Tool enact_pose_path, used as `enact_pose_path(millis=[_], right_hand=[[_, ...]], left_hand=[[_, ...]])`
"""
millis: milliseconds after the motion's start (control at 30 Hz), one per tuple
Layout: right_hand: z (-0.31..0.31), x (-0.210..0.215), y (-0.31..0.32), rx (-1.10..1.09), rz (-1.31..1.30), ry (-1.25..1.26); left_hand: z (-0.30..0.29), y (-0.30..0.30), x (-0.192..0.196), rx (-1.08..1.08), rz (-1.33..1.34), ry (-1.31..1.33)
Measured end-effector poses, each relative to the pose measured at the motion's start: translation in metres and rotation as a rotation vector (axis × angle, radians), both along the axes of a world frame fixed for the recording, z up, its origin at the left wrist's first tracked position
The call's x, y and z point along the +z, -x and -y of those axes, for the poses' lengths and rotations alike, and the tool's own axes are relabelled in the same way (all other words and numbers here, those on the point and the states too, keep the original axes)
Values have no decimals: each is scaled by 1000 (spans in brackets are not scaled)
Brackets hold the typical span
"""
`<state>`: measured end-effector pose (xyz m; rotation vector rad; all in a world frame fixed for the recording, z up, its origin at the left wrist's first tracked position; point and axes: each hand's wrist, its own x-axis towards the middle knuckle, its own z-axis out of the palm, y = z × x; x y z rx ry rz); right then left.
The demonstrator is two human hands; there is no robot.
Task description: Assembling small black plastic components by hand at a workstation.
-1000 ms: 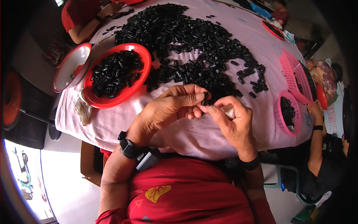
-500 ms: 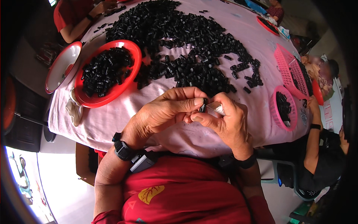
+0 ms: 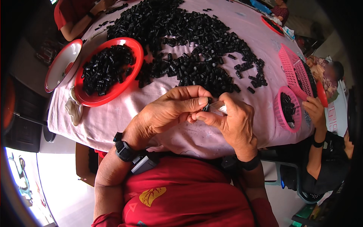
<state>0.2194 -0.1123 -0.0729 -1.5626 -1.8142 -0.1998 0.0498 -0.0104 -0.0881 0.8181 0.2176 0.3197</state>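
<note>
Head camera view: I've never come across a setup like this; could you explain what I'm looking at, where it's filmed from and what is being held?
There is no machine here, just a person's two bare hands. The picture comes from a wide fisheye camera worn on the head and looking down, so straight edges bend near the rim. The left hand pinches a small black piece; the right hand holds something clear and white, too small to identify. On the pink cloth lies a big heap of black pieces. To the left, a red dish holds more; to the right stands a round pink basket with dark pieces inside.
</note>
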Motion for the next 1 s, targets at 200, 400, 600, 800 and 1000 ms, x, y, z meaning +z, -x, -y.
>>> enact_pose_path(millis=[200,400,600,800,1000], right_hand=[[1,0,0,13,-9,15],[2,2,0,13,-30,60],[3,3,0,5,-28,101],[2,3,-1,23,-39,130],[1,-2,0,53,-11,111]], left_hand=[[2,-2,2,26,-37,-55],[2,-3,1,39,-32,-93],[2,-4,-1,40,-40,-95],[2,-3,0,47,-52,-101],[2,-4,-1,63,-56,-80]])
